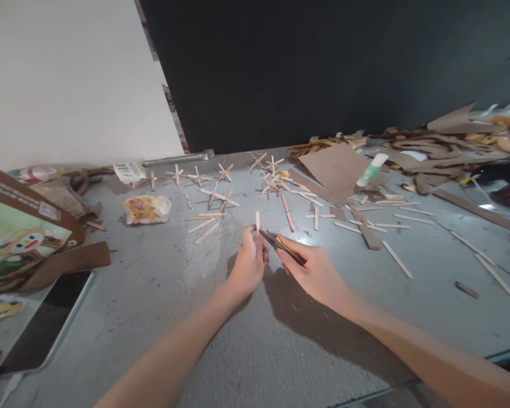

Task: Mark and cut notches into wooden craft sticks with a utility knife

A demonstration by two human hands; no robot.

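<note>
Upright between the fingers of my left hand (250, 260) is a pale wooden craft stick (258, 220). My right hand (312, 272) is closed around a utility knife (287, 247) with a dark body and yellow marks. The knife's front end meets the stick's side just above my left fingertips. Ahead of my hands lie star shapes (225, 172) made of crossed sticks, several loose sticks (207, 233) and a red-and-white pencil-like rod (287, 212). To the right, a cross of two sticks (317, 217) rests on the grey tabletop (161, 317).
A glue stick (372, 170) stands at the right beside brown cardboard (335, 170) and scattered scraps. On the left are a phone (46, 323), a snack packet (147, 209) and a printed box (25, 238). A black panel (323, 68) rises behind the table.
</note>
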